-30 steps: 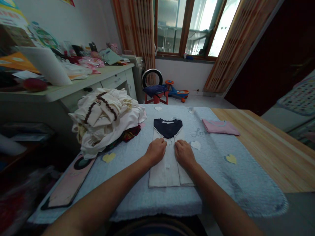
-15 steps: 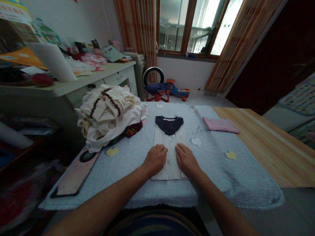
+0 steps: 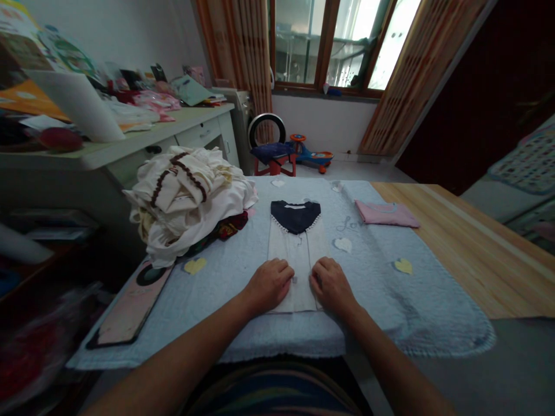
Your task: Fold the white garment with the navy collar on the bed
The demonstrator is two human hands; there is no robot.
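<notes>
Two open grips, the left hand (image 3: 269,285) and the right hand (image 3: 332,284), palms flat and not closed on anything, on a folded white garment (image 3: 298,254) with a navy collar, atop a pale blue quilted mat (image 3: 217,306), just beside a heap of white clothes (image 3: 186,202).

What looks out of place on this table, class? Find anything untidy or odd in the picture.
The crumpled heap of white clothes looks odd: it slumps untidily on the blue towelling cover, unlike the flat white garment with its navy top, lying neatly under the left hand and right hand.
</notes>
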